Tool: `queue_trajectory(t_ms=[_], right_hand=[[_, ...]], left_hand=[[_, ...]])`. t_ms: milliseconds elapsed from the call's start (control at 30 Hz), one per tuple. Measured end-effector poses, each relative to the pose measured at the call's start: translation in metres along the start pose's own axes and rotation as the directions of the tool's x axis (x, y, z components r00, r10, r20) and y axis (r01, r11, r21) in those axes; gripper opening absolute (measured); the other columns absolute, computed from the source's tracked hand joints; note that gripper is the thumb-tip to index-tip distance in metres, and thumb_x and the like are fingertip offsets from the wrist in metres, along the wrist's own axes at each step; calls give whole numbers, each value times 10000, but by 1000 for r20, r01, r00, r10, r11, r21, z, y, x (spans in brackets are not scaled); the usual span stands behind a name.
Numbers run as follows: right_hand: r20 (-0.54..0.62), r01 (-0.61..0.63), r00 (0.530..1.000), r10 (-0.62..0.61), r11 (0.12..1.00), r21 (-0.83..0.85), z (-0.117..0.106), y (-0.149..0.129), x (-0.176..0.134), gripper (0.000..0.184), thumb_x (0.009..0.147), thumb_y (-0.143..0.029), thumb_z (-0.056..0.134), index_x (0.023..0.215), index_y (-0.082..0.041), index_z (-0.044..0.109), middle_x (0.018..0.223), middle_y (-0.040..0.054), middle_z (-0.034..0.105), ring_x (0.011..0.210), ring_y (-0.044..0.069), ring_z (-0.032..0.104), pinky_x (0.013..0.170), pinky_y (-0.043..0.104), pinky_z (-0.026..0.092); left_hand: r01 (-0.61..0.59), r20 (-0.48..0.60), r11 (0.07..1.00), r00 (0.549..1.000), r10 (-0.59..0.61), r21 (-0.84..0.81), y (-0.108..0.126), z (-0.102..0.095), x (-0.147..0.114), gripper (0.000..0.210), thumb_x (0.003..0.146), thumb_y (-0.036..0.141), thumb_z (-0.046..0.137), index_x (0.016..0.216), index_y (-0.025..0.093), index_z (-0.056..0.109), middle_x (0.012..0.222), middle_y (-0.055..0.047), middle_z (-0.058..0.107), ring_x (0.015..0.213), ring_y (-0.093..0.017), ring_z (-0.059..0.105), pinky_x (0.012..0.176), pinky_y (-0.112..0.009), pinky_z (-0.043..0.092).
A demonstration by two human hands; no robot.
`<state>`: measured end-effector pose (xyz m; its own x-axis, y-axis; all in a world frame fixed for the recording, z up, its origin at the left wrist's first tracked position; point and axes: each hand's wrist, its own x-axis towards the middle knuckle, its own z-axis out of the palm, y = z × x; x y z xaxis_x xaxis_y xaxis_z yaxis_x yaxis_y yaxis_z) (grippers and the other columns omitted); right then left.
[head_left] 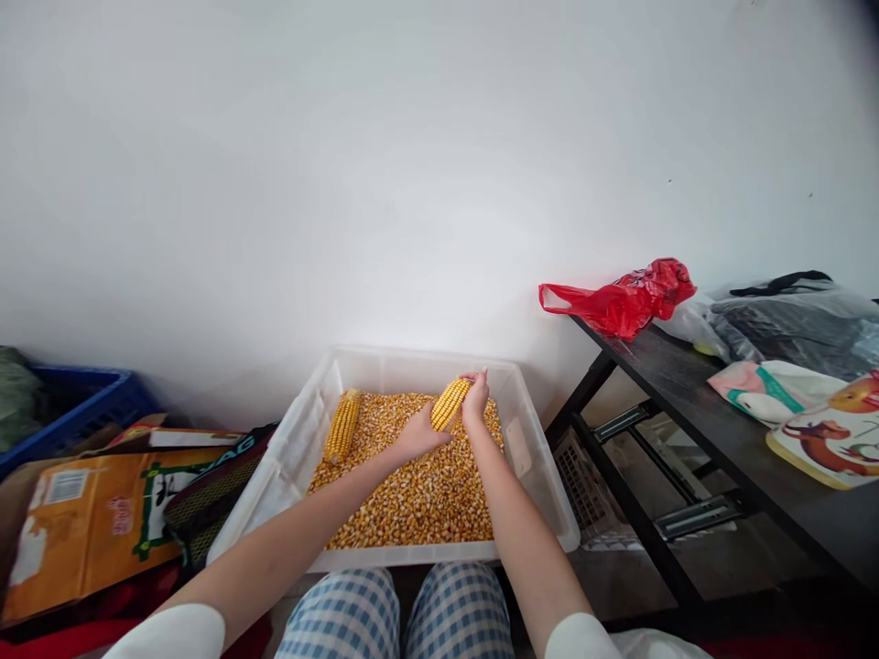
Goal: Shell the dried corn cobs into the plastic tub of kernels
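A yellow corn cob [450,405], still covered in kernels, is held tilted between my two hands. My left hand [417,434] grips its lower end. Around the upper end curl the fingers of my right hand [475,399]. Below them, loose corn kernels [405,503] fill the bottom of a translucent white plastic bin [288,458]. A second full corn cob [341,426] lies on the kernels along the bin's left side, apart from both hands.
On the right, a black table [659,366] carries a red plastic bag [632,297], clear bags and a printed pouch [830,430]. An orange cardboard box [96,522] and a blue crate [89,403] stand at left. A white wall [412,183] rises behind the bin.
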<state>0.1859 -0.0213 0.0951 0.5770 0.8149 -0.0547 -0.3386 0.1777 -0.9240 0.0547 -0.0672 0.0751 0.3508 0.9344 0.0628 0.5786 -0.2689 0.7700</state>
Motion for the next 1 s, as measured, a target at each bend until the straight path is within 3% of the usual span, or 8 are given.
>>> queue_trajectory(t_ms=[133, 267, 433, 667, 1000], right_hand=[[104, -109, 988, 111, 994, -20, -7, -4, 8, 611, 814, -586, 188, 643, -159, 589, 520, 27, 582, 454, 134, 526, 456, 247, 390], [143, -160, 975, 169, 985, -68, -8, 0, 10, 580, 791, -607, 224, 692, -162, 582, 554, 29, 598, 462, 145, 535, 448, 254, 382], [210, 25, 978, 10, 986, -165, 8, 17, -1, 393, 732, -560, 461, 848, -198, 558, 753, -5, 624, 700, 140, 577, 632, 239, 444], [210, 203, 967, -145, 936, -288, 9, 35, -5, 343, 802, -521, 382, 805, -219, 545, 750, 10, 598, 744, 158, 552, 736, 268, 415], [255, 236, 951, -174, 942, -237, 9, 21, -3, 466, 823, -520, 313, 979, -174, 584, 973, 56, 648, 880, 165, 599, 782, 275, 445]], left_hand=[[-48, -1, 993, 999, 48, -105, -10, -4, 6, 529, 549, 368, 706, 987, 155, 501, 911, -49, 620, 768, -187, 585, 636, -253, 415], [-51, -49, 992, 998, 46, -113, -18, -3, 10, 562, 539, 365, 718, 1016, 153, 507, 908, -47, 623, 770, -191, 586, 646, -260, 413], [24, -110, 981, 993, -46, -194, -17, -1, 10, 486, 572, 402, 699, 948, 150, 525, 862, -45, 622, 727, -178, 578, 620, -253, 409], [72, -94, 940, 990, -109, -335, -16, 3, 11, 460, 561, 380, 712, 907, 137, 530, 812, -41, 613, 691, -173, 561, 588, -258, 413], [-1, -63, 819, 997, -43, -574, -20, 11, 13, 462, 614, 366, 685, 976, 132, 517, 880, -56, 622, 724, -165, 576, 625, -266, 456]])
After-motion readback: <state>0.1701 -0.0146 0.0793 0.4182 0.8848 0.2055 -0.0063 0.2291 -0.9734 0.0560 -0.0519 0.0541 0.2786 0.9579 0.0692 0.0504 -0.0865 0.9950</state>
